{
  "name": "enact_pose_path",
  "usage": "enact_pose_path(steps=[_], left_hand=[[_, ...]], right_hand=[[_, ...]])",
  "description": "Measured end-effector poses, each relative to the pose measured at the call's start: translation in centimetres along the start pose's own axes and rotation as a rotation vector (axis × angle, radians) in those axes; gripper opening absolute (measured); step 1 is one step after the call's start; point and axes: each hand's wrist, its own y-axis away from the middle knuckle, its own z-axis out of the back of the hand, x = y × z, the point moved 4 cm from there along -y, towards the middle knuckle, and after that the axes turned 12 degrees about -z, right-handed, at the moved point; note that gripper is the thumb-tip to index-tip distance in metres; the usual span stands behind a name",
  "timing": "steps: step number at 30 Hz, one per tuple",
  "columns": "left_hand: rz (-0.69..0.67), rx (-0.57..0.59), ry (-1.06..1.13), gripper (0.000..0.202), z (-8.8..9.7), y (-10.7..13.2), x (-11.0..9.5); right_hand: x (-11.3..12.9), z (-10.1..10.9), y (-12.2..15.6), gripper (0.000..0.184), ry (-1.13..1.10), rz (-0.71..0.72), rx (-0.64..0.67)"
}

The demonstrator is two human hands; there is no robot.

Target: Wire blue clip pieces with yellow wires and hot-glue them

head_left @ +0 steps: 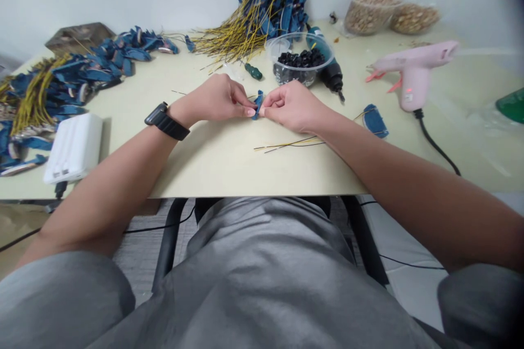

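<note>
A small blue piece [258, 104] with a thin wire is pinched between my two hands above the middle of the table. My left hand [223, 99] grips its left side with thumb and forefinger, a black watch on that wrist. From the right, my right hand [290, 106] pinches the same piece. Thin yellow and black wires [286, 145] lie on the table below my right wrist. Beyond my right forearm rests another blue piece [375, 121] with wire attached. What exactly the held piece is, the fingers partly hide.
Behind my hands stand a clear tub [301, 59] of small black parts, a dark power tool [332, 73] and a green-handled tool [253, 71]. A pink glue gun [413, 70] is at right, a white power bank [73, 147] at left. Piles of wired blue pieces [262, 16] lie behind.
</note>
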Motion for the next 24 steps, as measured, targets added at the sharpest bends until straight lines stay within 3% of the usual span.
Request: enact_pose_path(steps=[7,16,24], left_hand=[[0.029,0.010,0.072,0.037,-0.1,0.1,0.5],[-0.034,-0.011,0.192,0.036,-0.3,0.2,-0.2],[-0.082,-0.043,0.209,0.039,-0.3,0.2,-0.4]], right_hand=[[0.0,1.2,0.6,0.009,0.050,-0.089,0.033],[-1.0,3.1,-0.6,0.007,0.205,-0.048,-0.268],[-1.1,3.1,-0.7,0.013,0.287,-0.055,-0.280]])
